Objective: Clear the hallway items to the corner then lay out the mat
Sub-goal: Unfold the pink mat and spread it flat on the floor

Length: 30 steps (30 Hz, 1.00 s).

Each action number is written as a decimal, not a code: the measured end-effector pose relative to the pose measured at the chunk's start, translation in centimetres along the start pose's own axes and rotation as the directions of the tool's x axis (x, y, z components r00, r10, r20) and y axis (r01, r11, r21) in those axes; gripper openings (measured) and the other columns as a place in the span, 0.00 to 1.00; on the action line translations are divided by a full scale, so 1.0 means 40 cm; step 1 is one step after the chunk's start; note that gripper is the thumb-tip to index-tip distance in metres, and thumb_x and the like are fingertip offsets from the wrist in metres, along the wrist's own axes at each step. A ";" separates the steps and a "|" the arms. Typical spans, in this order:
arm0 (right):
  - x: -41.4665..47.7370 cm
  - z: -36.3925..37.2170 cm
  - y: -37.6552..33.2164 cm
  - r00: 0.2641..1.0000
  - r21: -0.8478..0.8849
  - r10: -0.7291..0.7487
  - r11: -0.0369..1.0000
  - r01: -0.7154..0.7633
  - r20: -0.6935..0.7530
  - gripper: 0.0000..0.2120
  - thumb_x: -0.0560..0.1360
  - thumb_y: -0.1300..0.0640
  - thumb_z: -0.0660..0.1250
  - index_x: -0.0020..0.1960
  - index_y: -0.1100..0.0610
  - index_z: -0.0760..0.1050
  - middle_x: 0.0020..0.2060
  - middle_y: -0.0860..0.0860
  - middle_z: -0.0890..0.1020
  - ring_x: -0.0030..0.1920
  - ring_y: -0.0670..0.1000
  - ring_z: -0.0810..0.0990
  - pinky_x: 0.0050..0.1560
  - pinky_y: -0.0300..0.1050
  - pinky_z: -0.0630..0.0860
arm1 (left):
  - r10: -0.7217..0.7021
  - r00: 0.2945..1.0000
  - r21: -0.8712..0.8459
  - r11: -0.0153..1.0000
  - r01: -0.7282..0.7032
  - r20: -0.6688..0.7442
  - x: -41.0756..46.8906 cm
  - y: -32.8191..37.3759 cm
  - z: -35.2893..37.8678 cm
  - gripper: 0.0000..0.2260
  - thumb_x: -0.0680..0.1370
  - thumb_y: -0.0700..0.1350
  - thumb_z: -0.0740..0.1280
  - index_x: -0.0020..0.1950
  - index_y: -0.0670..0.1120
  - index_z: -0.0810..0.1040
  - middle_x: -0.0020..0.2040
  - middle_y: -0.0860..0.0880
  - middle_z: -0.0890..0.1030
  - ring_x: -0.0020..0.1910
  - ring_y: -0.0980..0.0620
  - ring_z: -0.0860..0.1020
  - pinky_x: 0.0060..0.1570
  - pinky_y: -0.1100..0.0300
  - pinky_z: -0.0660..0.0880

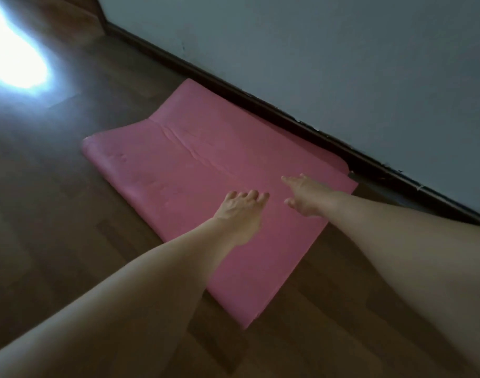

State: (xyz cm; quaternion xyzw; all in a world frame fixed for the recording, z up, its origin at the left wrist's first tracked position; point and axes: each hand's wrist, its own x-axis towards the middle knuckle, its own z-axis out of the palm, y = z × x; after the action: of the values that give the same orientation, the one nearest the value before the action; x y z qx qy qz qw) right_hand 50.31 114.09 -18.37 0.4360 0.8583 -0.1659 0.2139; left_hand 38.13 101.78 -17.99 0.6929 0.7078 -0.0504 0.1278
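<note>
Dark wood-plank floor [56, 200], pale grey-blue wall [328, 50], dark skirting board [260, 100] along wall foot, bright glare patch [12, 53] on floor, upper left

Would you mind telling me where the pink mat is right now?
In the head view the mat lies on the wood floor mid-frame, its far corner near the baseboard, with both hands over its near end.

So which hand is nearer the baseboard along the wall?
Right. The right hand reaches over the pink mat near its wall-side corner, close to the baseboard; the left hand is over the mat's middle, farther off.
</note>
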 end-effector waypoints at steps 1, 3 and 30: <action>0.002 0.005 0.015 1.000 -0.007 -0.008 1.000 0.008 0.001 0.31 0.80 0.52 0.58 0.77 0.53 0.45 0.77 0.49 0.51 0.77 0.54 0.46 0.75 0.52 0.50 | -0.025 0.999 -0.031 0.999 0.025 -0.019 0.002 0.017 0.005 0.27 0.79 0.46 0.60 0.76 0.45 0.53 0.69 0.45 0.67 0.67 0.44 0.68 0.69 0.50 0.59; 0.001 0.016 0.046 0.999 -0.045 -0.032 0.998 0.032 0.009 0.32 0.80 0.51 0.58 0.77 0.53 0.44 0.77 0.50 0.49 0.77 0.55 0.45 0.75 0.51 0.49 | -0.096 0.995 -0.104 0.990 0.092 -0.035 0.004 0.054 0.022 0.28 0.79 0.45 0.60 0.76 0.45 0.52 0.69 0.45 0.67 0.68 0.44 0.67 0.70 0.50 0.58; 0.190 0.053 0.188 0.985 -0.084 -0.166 0.982 0.170 0.053 0.31 0.79 0.47 0.57 0.75 0.38 0.43 0.76 0.47 0.35 0.74 0.58 0.33 0.73 0.65 0.41 | -0.328 0.921 -0.161 0.918 0.363 0.209 0.069 0.117 0.179 0.36 0.78 0.37 0.61 0.77 0.53 0.42 0.77 0.46 0.47 0.76 0.40 0.41 0.72 0.39 0.50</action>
State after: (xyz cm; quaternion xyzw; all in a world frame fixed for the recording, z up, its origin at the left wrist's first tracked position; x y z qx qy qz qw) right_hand 52.91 122.50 -24.81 0.3481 0.8934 -0.1551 0.2377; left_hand 43.56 102.85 -25.06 0.5330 0.8066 -0.0638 0.2474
